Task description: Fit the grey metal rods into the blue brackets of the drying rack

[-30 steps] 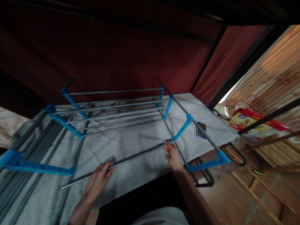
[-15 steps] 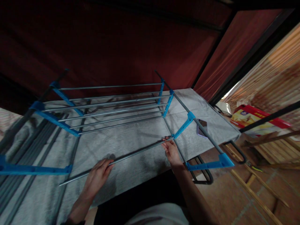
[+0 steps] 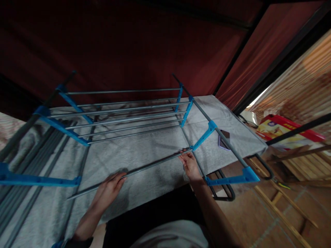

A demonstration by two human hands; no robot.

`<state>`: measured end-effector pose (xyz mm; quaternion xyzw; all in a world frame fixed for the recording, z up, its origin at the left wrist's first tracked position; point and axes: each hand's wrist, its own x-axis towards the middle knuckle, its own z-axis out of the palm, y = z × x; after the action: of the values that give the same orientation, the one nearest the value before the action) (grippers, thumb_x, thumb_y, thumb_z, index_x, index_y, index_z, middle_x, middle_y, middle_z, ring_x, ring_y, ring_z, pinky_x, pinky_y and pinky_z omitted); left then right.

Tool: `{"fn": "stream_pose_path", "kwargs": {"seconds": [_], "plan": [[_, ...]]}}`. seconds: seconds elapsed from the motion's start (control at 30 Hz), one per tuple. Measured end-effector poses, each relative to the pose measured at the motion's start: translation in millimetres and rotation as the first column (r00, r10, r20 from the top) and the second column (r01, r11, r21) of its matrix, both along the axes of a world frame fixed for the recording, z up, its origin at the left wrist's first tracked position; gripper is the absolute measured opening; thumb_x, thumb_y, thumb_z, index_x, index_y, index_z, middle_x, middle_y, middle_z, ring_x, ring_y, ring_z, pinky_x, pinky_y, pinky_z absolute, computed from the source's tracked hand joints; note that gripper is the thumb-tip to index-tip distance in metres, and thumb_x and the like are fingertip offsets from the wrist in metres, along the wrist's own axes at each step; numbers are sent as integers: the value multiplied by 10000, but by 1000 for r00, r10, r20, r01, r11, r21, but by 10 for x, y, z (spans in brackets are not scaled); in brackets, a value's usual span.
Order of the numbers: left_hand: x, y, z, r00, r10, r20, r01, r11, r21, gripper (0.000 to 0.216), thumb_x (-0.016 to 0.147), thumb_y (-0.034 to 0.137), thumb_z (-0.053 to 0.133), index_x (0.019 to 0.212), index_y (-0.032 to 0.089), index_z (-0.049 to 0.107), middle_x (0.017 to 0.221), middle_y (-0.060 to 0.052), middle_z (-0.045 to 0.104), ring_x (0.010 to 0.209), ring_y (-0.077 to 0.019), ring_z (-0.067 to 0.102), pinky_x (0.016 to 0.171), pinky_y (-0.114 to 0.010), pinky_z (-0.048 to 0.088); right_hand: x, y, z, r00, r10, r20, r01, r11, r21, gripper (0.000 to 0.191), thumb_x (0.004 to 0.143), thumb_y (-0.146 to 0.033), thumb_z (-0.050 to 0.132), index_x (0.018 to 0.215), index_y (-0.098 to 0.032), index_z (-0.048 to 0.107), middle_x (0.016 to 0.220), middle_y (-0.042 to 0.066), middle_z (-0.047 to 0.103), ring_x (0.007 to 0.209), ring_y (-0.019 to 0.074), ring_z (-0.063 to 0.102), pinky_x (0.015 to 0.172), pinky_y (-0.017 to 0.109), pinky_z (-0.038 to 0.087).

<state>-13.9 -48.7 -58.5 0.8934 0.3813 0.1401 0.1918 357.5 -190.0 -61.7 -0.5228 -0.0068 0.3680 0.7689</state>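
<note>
Two hands [image 3: 110, 188] on one grey rod [image 3: 152, 165]

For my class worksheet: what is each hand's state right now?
Left hand: closed around the metal rod.
Right hand: closed on it, near one end.

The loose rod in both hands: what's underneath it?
Under the rod, pale cloth shows, and a grey tube passes below its left end. What lies beneath the left hand and right hand is covered.
</note>
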Motion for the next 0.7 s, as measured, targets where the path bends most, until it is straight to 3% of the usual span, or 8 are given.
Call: {"fn": "stream_pose_path", "kwargs": {"seconds": [0.3,0.53,0.7], "plan": [[-36,-39,-48,1000,26,-6,-26,1000,11,553,988,624,396,1105,233,770,1134,-95,811,1080,-291,767,972,-423,613,-12,-70,53,1000,16,-5,-16,1000,23,261,663,-147,800,839,-254,639,834,-27,717,885,204,679,874,356,578],[-5,-41,78,1000,13,15,-13,1000,8,498,965,627,449,1058,249,759,1093,-83,815,1025,-281,774,925,-394,622,-32,-113,-1,1000,1,-6,-1,1000,12,255,686,-193,798,886,-250,650,850,-25,734,885,196,687,886,347,585],[18,-46,83,999,7,40,-7,1000,-18,383,970,539,480,1047,254,724,1050,-68,810,980,-269,773,879,-375,621,-22,-78,-1,1000,-18,-5,18,1000,2,241,654,-237,831,788,-279,636,822,-5,743,836,224,723,841,390,625]]}}
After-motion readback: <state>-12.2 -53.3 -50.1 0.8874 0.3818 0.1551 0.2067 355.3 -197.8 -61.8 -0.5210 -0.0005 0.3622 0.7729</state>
